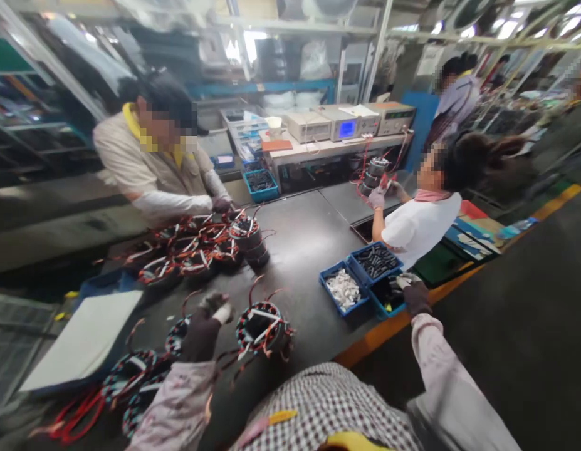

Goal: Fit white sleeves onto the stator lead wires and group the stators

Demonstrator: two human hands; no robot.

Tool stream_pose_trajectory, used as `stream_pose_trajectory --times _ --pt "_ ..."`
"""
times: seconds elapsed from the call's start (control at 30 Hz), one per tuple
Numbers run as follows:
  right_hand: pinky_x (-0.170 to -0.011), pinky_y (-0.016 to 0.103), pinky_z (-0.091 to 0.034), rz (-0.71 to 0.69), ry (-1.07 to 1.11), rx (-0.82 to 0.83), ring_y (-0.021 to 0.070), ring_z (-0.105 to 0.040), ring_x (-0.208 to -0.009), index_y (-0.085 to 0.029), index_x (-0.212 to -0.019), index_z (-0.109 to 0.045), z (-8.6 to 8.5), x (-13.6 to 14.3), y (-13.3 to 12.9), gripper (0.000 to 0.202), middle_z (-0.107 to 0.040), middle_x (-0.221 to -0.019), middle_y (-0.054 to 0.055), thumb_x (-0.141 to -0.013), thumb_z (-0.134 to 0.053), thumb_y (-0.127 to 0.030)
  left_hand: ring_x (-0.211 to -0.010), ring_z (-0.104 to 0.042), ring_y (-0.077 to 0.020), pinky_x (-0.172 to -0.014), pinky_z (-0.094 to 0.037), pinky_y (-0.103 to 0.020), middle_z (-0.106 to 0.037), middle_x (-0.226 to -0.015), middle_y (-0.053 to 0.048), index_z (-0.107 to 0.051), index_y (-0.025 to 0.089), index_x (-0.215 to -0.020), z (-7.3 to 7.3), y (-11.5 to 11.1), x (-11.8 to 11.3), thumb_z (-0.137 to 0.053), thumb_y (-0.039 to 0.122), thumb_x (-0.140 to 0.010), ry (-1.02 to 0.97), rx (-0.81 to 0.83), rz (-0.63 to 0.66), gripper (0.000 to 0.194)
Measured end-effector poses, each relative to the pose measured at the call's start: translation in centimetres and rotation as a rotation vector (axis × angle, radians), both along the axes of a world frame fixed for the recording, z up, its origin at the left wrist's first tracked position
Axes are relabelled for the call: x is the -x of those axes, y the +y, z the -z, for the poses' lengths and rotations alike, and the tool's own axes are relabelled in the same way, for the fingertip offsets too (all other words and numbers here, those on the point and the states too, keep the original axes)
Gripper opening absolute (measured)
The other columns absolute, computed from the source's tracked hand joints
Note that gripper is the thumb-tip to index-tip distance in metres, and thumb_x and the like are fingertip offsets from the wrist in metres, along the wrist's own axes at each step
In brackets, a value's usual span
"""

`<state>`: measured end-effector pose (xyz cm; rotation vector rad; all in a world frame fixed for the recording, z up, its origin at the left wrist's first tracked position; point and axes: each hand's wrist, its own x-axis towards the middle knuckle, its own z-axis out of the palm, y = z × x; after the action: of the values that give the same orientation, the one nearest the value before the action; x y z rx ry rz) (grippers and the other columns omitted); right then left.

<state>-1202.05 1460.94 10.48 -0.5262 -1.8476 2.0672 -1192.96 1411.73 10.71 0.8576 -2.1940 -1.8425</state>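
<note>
My left hand (211, 311), in a dark glove, hovers just left of a wound motor stator (262, 326) with red and black leads that stands on the dark worktable (299, 250). It pinches something small and white; I cannot tell what. My right hand (412, 291), also gloved, reaches over the nearest blue parts bin (387, 299) at the table's right edge, fingers curled; the blur hides whether it holds a part. More stators (135, 369) lie near my left forearm.
Blue bins hold white pieces (343, 289) and black pieces (375, 260). A pile of stators (200, 247) lies before a person across the table. Another person at the right handles a stator (377, 170) under test instruments (346, 122). A white board (86, 338) lies at left.
</note>
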Motion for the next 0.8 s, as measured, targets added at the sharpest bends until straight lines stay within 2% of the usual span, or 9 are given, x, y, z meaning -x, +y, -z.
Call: stream_pose_trajectory --times 0.03,0.1,0.23,0.3,0.4,0.57,0.63,0.7,0.8 --pt "-0.041 0.026 -0.048 -0.032 -0.051 0.031 0.0162 -0.061 -0.048 -0.026 -0.078 -0.064 -0.1 -0.7 -1.5 0.032 -0.064 -0.063 0.000 -0.065 -0.093 -0.033 -0.076 -0.066 -0.0196 -0.063 -0.053 -0.028 -0.071 -0.088 -0.004 -0.062 0.019 -0.107 -0.9 0.5 0.1 -0.085 0.047 -0.055 0.029 -0.045 -0.038 0.064" --pt "-0.043 0.027 -0.051 -0.161 -0.114 0.114 0.0177 -0.064 -0.050 -0.026 -0.087 -0.066 -1.1 -2.1 -5.9 0.043 -0.069 -0.067 0.000 -0.056 -0.095 -0.035 -0.062 -0.059 -0.0149 -0.055 -0.046 -0.025 -0.066 -0.077 -0.001 -0.063 0.017 -0.114 -2.5 2.5 0.1 -0.087 0.051 -0.059 0.016 -0.171 0.069 0.068" --pt "-0.045 0.024 -0.052 -0.562 -0.086 0.164 0.0159 -0.068 -0.057 -0.025 -0.096 -0.064 -4.2 -5.1 -16.3 0.049 -0.073 -0.079 -0.001 -0.063 -0.094 -0.046 -0.076 -0.071 -0.0181 -0.067 -0.059 -0.033 -0.072 -0.116 -0.011 -0.058 0.021 -0.128 -4.1 8.7 -0.2 -0.100 0.042 -0.050 0.046 -0.653 0.457 0.091" --pt "-0.046 0.023 -0.052 -0.659 -0.023 0.080 0.0134 -0.067 -0.058 -0.025 -0.097 -0.066 -4.8 -6.2 -20.1 0.045 -0.074 -0.085 -0.001 -0.069 -0.092 -0.047 -0.080 -0.073 -0.0181 -0.069 -0.061 -0.032 -0.073 -0.124 -0.013 -0.060 0.022 -0.131 -4.2 10.7 -0.5 -0.101 0.039 -0.056 0.145 -0.772 0.583 0.088" --pt "-0.055 0.027 -0.058 -0.672 0.150 -0.156 0.0146 -0.069 -0.068 -0.025 -0.097 -0.071 -4.0 -7.2 -22.9 0.031 -0.076 -0.092 0.001 -0.080 -0.085 -0.046 -0.076 -0.072 -0.0168 -0.064 -0.059 -0.027 -0.078 -0.105 -0.010 -0.069 0.016 -0.118 -4.0 11.2 -1.2 -0.100 0.038 -0.060 0.225 -0.771 0.472 0.069" --pt "-0.096 0.045 -0.062 -0.621 0.494 -0.528 0.0241 -0.073 -0.106 -0.025 -0.097 -0.076 -2.6 -7.2 -24.7 0.015 -0.077 -0.110 0.008 -0.092 -0.075 -0.039 -0.067 -0.070 -0.0162 -0.062 -0.057 -0.027 -0.078 -0.086 -0.007 -0.077 0.012 -0.100 -3.1 8.9 -2.4 -0.098 0.026 -0.056 0.190 -0.756 0.217 0.050" --pt "-0.091 0.043 -0.064 -0.642 0.425 -0.472 0.0235 -0.074 -0.101 -0.023 -0.099 -0.073 -2.7 -7.2 -25.2 0.018 -0.077 -0.108 0.008 -0.092 -0.074 -0.040 -0.062 -0.069 -0.0161 -0.059 -0.056 -0.027 -0.077 -0.080 -0.006 -0.078 0.012 -0.097 -2.6 8.1 -2.5 -0.098 0.026 -0.055 0.186 -0.764 0.173 0.049" --pt "-0.071 0.036 -0.065 -0.681 0.255 -0.306 0.0202 -0.075 -0.082 -0.022 -0.101 -0.069 -2.9 -7.3 -25.2 0.025 -0.076 -0.095 0.005 -0.092 -0.073 -0.045 -0.059 -0.068 -0.0173 -0.055 -0.056 -0.029 -0.076 -0.078 -0.006 -0.076 0.012 -0.097 -2.3 7.5 -2.6 -0.100 0.027 -0.052 0.169 -0.818 0.139 0.053" --pt "-0.056 0.029 -0.059 -0.629 0.070 -0.150 0.0158 -0.069 -0.062 -0.022 -0.102 -0.062 -2.5 -7.2 -23.8 0.033 -0.073 -0.081 0.000 -0.087 -0.075 -0.049 -0.059 -0.069 -0.0189 -0.053 -0.055 -0.029 -0.077 -0.080 -0.006 -0.072 0.014 -0.096 -1.8 6.5 -2.9 -0.102 0.026 -0.046 0.171 -0.919 0.059 0.059"
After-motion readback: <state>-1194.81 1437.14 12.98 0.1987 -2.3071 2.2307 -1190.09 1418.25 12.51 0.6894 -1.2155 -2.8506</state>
